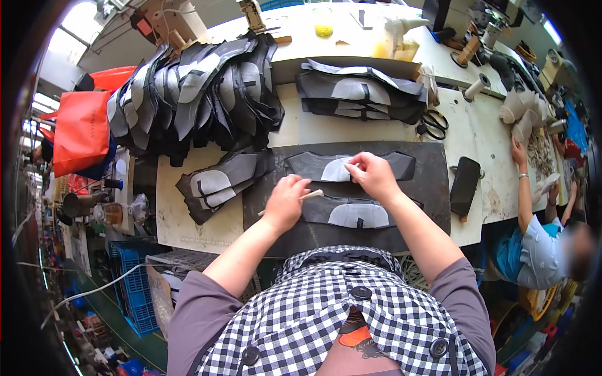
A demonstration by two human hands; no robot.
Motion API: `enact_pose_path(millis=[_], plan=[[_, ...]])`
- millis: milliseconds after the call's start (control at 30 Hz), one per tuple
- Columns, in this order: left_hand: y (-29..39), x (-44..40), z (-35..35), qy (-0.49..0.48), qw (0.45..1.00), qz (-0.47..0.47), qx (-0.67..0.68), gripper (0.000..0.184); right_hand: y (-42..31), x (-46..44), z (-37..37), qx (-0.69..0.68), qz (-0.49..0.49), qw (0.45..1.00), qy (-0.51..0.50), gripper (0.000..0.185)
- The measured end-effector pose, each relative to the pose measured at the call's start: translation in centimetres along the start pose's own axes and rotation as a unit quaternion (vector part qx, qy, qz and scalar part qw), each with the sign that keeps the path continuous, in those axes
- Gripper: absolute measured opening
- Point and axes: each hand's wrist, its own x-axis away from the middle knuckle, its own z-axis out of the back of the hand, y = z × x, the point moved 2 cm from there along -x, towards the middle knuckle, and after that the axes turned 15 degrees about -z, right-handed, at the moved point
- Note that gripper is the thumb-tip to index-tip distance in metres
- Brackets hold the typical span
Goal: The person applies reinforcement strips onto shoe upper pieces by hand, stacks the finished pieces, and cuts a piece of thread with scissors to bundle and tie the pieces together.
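On a dark mat (251, 232) lie two dark-grey shoe-upper-like pieces, each with a light-grey half-round patch. Over the far cut piece (307, 164), my right hand (374, 178) pinches thumb and fingers together at the edge of its patch; what is between the fingertips is too small to make out. My left hand (286, 202) is closed around a thin pale stick (312, 195) with a whitish end, close to the left ends of both pieces. The near cut piece (359, 214) lies flat below my hands, its patch marked with a small black tab.
A big pile of similar pieces (194, 94) stands at the back left, a smaller stack (360, 94) behind the mat. Several more pieces (219, 182) lie left. Scissors (433, 125) and a dark phone (464, 186) lie right. A co-worker (533, 250) handles pale pieces farther right.
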Motion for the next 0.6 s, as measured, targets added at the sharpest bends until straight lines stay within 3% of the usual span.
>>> enact_pose_path(millis=[67, 167, 200, 300, 600], plan=[[-1.0, -1.1, -2.5, 0.023, 0.997, -0.063, -0.049, 0.039, -1.7, -2.3, -2.2, 0.075, 0.062, 0.995, 0.021, 0.016], [-2.6, -2.3, -4.9, -0.002, 0.995, -0.047, -0.094, 0.046, -1.9, -5.3, -5.0, 0.203, 0.128, 0.970, 0.035, 0.011], [-3.0, -2.3, -5.4, -0.011, 0.999, -0.013, -0.048, 0.048, -2.0, -5.8, -5.5, 0.243, 0.145, 0.958, 0.044, 0.011], [-3.5, -1.8, -5.8, 0.006, 0.998, -0.027, -0.051, 0.050, -1.9, -7.0, -6.0, 0.300, 0.125, 0.945, 0.033, 0.011], [-3.0, -2.0, -6.0, -0.008, 0.998, -0.021, -0.066, 0.052, -1.4, -7.0, -5.7, 0.282, 0.110, 0.953, 0.020, 0.009]])
